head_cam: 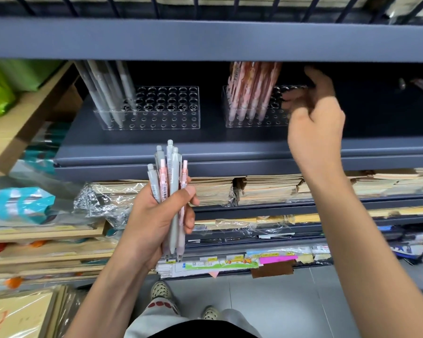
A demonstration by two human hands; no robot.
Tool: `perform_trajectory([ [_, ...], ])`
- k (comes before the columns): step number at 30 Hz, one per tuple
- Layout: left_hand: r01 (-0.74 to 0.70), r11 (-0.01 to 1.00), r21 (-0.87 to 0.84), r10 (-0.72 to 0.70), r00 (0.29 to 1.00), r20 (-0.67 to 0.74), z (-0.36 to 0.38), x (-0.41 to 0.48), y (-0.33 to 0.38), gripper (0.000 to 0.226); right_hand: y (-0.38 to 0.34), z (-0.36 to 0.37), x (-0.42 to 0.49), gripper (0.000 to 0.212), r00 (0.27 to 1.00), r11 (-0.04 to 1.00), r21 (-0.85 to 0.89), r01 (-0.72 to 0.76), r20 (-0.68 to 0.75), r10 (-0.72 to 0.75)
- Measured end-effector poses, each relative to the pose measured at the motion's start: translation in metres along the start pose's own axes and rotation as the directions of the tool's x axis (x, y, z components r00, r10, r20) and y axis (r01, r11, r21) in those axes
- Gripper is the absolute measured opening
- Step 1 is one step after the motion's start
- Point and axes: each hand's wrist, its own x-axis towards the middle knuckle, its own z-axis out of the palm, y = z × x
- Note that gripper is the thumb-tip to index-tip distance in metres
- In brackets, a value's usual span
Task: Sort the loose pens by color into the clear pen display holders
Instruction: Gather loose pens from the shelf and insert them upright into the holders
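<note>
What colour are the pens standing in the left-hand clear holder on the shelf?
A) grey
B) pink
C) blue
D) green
A: the left holder has only grey pens standing at its left end, while the pink pens stand in the right holder.

The upper shelf edge (205,40) hides the tops of grey pens (101,93) and pink pens (252,93); the blurred right hand (313,115) covers one end of the right holder (231,123) (grip unreadable); the left hand (154,215) masks the barrels of its loose pens (173,167)
</note>
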Motion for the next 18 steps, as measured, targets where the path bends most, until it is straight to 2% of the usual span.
perform_trajectory([
  [2, -0.004, 1.0, 0.005, 0.004, 1.0, -0.009, -0.002, -0.001, 0.0, 0.025, -0.005, 0.001, -0.025, 0.037, 0.998, 0.992, 0.119, -0.046, -0.044, 0.052],
  [3, -0.005, 1.0, 0.01, 0.005, 1.0, -0.012, -0.003, -0.001, 0.0, 0.024, -0.01, 0.004, -0.036, 0.026, 0.997, 0.984, 0.162, -0.072, -0.022, 0.076],
  [5, -0.004, 1.0, 0.01, 0.004, 1.0, -0.011, -0.006, -0.003, 0.0, 0.016, -0.022, 0.01, -0.055, 0.014, 0.988, 0.967, 0.226, -0.12, 0.118, 0.095],
  [8, -0.014, 1.0, 0.002, 0.014, 1.0, 0.007, -0.012, -0.005, 0.0, 0.016, -0.038, 0.022, -0.076, 0.009, 0.914, 0.945, 0.267, -0.187, 0.401, 0.068],
  [12, -0.03, 0.999, 0.012, 0.029, 0.999, 0.016, -0.019, -0.008, 0.005, 0.014, -0.051, 0.043, -0.089, 0.004, 0.775, 0.937, 0.258, -0.236, 0.631, 0.022],
  [15, -0.033, 0.999, 0.035, 0.032, 0.999, 0.025, -0.026, -0.011, 0.008, 0.017, -0.055, 0.054, -0.092, 0.009, 0.681, 0.902, 0.313, -0.298, 0.731, -0.029],
  [16, -0.033, 0.999, 0.027, 0.032, 0.999, 0.026, -0.029, -0.012, 0.009, 0.016, -0.055, 0.057, -0.092, 0.01, 0.674, 0.892, 0.326, -0.312, 0.738, -0.034],
  [18, -0.034, 0.999, 0.016, 0.033, 0.999, 0.018, -0.034, -0.012, 0.009, 0.018, -0.055, 0.063, -0.092, 0.01, 0.704, 0.897, 0.324, -0.3, 0.71, -0.021],
])
